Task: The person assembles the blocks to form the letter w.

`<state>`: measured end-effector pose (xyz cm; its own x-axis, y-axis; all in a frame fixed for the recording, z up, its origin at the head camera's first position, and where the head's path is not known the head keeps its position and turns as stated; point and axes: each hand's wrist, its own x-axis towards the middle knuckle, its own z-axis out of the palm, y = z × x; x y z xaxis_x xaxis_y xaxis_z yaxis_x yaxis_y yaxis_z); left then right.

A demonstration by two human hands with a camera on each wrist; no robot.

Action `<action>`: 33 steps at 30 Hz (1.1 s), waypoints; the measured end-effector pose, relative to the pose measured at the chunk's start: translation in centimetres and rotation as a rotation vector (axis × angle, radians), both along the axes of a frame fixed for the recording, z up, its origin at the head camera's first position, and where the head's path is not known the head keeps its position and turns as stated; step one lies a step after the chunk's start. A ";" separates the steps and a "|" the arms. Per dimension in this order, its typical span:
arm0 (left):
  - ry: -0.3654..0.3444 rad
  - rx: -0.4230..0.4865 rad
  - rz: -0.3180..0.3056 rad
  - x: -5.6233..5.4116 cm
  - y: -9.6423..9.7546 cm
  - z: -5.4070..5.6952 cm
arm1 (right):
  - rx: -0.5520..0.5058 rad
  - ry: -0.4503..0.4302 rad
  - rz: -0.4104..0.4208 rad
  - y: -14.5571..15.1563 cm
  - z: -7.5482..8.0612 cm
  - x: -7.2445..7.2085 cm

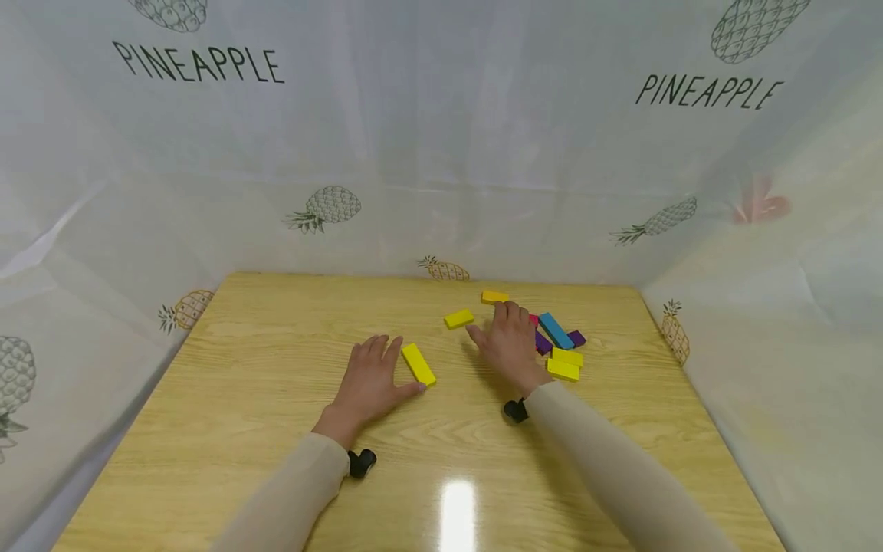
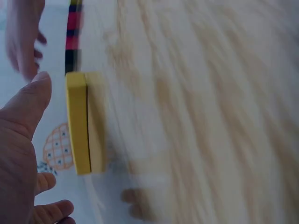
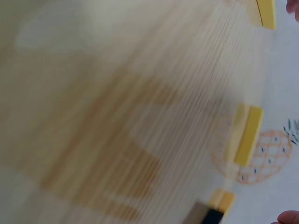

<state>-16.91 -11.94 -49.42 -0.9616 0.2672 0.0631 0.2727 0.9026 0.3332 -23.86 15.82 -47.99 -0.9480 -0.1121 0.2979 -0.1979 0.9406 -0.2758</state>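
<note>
My left hand (image 1: 372, 383) is spread beside a yellow block (image 1: 418, 365), thumb near the block's close end. In the left wrist view that yellow block (image 2: 78, 126) stands apart from the visible fingers of the left hand (image 2: 21, 135). Over the left edge of a group of coloured blocks hovers my right hand (image 1: 509, 345), fingers loosely bent, and nothing shows in its grasp. Another yellow block (image 1: 458, 319) lies left of it, and an orange block (image 1: 494, 297) just beyond its fingertips. A red block (image 1: 533, 320) is partly hidden by this hand.
To the right of the right hand lie a blue block (image 1: 555, 331), purple blocks (image 1: 576, 338) and two yellow blocks (image 1: 563, 369) side by side. The wooden table (image 1: 276, 330) meets a white pineapple-printed sheet (image 1: 441, 138) at its back and sides.
</note>
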 end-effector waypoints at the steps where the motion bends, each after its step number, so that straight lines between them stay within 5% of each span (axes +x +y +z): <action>1: -0.009 -0.006 -0.002 0.0 0.3 -0.1 | 0.007 -0.034 -0.007 -0.6 -0.1 -0.4; 10: -0.044 -0.012 -0.006 0.2 1.9 -0.5 | 0.063 -0.230 -0.053 -3.4 -0.6 -2.3; 26: -0.044 0.001 -0.009 -0.1 1.7 -1.0 | 0.151 -0.298 -0.034 -4.3 -1.1 -3.5; 33: -0.052 -0.021 0.005 -0.5 1.6 -0.8 | 0.154 -0.280 0.082 -4.1 -1.0 -3.9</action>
